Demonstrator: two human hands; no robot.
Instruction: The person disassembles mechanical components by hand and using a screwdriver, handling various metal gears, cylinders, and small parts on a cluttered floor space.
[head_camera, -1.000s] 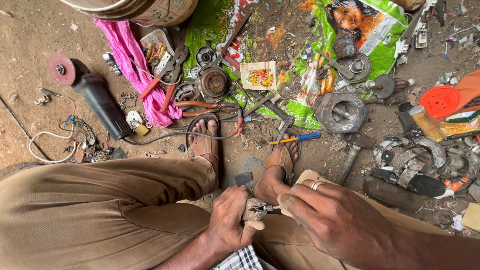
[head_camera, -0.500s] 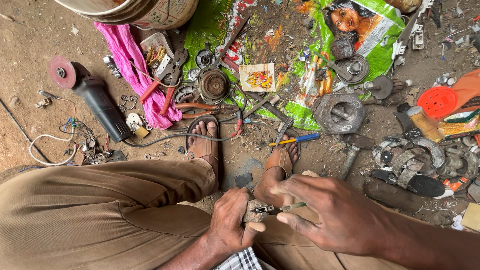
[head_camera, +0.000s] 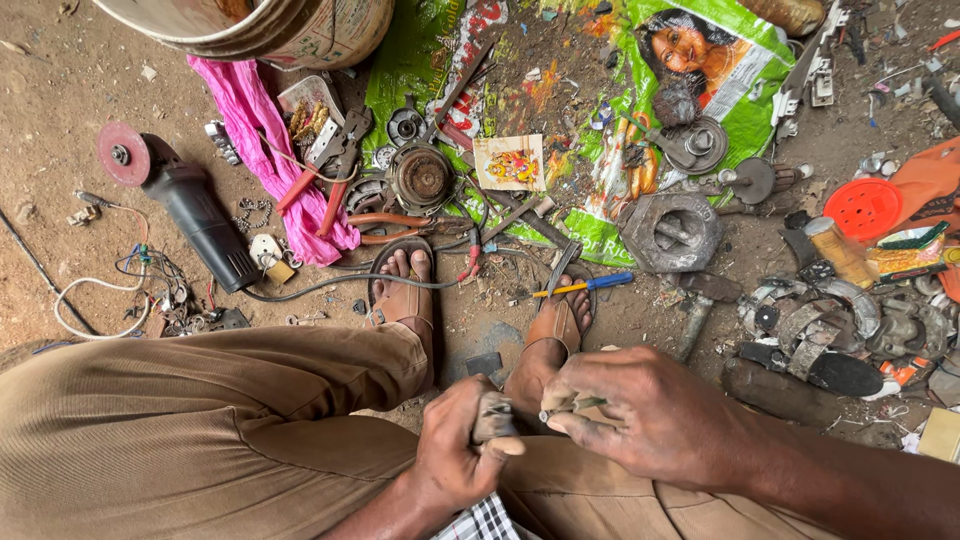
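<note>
I sit on the ground in brown trousers and sandals. My left hand (head_camera: 455, 450) is closed round a small dull grey metal part (head_camera: 492, 416), held between my knees. My right hand (head_camera: 640, 415) sits just to its right, its fingertips pinching a thin metal tool (head_camera: 565, 405) that points at the grey part. What the tool's tip touches is hidden by my fingers.
Ahead on the dirt lie an angle grinder (head_camera: 185, 205) with a red disc, pliers (head_camera: 400, 225), a pink cloth (head_camera: 265, 150), a blue-and-yellow screwdriver (head_camera: 580, 287), a round rusty motor part (head_camera: 422, 177), a grey metal housing (head_camera: 670, 232), a green printed sack (head_camera: 600, 110) and a bucket (head_camera: 260, 25).
My right hand has shifted a little to the right and turned, so the ring no longer shows. The grey part now stands more upright in my left hand.
</note>
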